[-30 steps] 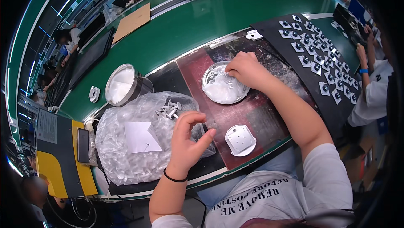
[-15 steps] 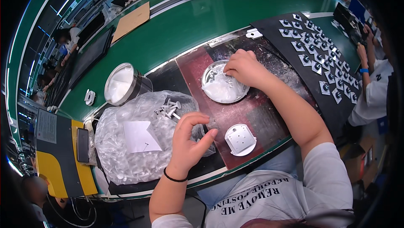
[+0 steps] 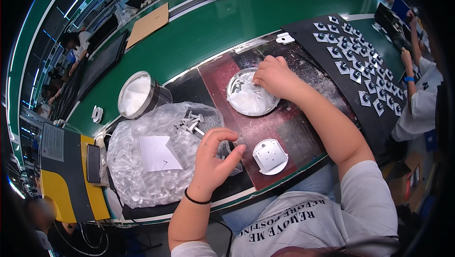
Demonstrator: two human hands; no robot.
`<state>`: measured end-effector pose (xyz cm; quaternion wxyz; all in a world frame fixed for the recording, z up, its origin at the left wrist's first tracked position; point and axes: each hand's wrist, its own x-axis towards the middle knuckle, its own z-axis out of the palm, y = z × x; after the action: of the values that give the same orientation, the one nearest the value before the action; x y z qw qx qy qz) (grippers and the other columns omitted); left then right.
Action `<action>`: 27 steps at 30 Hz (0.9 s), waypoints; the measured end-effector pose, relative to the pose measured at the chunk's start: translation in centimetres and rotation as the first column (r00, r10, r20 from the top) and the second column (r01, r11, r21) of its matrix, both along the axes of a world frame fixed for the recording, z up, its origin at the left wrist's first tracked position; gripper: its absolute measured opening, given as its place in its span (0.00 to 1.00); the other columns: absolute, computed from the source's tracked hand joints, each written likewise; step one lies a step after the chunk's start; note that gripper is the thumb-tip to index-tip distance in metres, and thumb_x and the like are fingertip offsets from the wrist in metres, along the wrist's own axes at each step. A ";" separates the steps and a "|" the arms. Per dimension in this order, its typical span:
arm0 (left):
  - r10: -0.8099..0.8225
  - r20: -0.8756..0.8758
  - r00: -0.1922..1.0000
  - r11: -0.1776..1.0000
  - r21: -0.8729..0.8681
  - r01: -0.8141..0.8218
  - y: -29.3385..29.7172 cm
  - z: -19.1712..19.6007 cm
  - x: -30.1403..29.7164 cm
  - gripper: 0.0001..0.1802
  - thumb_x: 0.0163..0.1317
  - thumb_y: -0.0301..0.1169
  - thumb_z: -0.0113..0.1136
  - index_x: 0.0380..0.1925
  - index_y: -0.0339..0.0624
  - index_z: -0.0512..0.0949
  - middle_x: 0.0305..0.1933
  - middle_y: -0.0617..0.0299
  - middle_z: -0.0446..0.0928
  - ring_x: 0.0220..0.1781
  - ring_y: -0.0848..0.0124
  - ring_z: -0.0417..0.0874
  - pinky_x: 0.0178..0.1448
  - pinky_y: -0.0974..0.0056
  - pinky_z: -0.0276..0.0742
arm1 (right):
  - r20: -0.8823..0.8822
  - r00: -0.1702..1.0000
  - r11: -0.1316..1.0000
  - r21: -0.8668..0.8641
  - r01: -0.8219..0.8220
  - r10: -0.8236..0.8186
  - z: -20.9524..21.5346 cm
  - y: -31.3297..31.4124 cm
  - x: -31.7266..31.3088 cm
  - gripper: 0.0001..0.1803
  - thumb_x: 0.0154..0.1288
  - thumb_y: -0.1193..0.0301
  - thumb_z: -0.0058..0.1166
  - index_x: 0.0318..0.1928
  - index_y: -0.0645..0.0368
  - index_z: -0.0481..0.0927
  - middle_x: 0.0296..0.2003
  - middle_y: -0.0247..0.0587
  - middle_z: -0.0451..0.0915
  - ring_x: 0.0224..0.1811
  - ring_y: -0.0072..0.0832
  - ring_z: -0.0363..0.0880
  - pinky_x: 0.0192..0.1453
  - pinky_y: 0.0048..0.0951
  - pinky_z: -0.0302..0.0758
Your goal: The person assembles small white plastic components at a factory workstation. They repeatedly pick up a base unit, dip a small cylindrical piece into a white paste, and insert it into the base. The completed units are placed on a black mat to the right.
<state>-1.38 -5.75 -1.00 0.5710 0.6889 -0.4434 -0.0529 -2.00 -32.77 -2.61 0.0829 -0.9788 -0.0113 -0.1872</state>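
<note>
My left hand (image 3: 214,157) rests on the edge of a big clear plastic bag (image 3: 151,157) full of small white parts, fingers curled and pinching at the bag's opening. A few white pegs (image 3: 192,123) lie on top of the bag, and a white paper slip (image 3: 157,153) shows inside it. My right hand (image 3: 277,78) reaches into a round metal dish (image 3: 250,98) that holds a small clear bag of tiny parts, fingertips down in it. A white square plate (image 3: 270,155) with rounded corners lies on the dark red mat (image 3: 265,129) between my arms.
A round metal tin (image 3: 139,95) with white contents stands left of the dish. A black mat (image 3: 350,53) at right carries several white plates in rows. Another person's arm (image 3: 411,74) works at the far right. A phone (image 3: 93,163) lies on a yellow pad at left.
My right hand stays in the dish, shifting only slightly. My left hand's fingers have curled a little more at the bag's edge.
</note>
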 end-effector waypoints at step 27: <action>-0.031 0.035 0.999 0.999 0.028 0.030 0.3 1.4 -0.8 0.06 0.54 0.23 0.60 0.33 0.36 0.78 0.35 0.58 0.78 0.39 0.69 0.77 0.47 0.66 0.70 | 0.022 0.999 -0.291 0.957 -0.008 0.045 1.2 5.1 -12.7 0.14 0.72 0.71 0.41 0.54 0.65 0.68 0.33 0.37 0.74 0.36 0.22 0.75 0.44 0.26 0.76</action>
<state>-2.13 -5.40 0.42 0.5528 0.6905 -0.4631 -0.0555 -14.70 -27.62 -1.37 0.8398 -0.5177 0.1231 -0.1073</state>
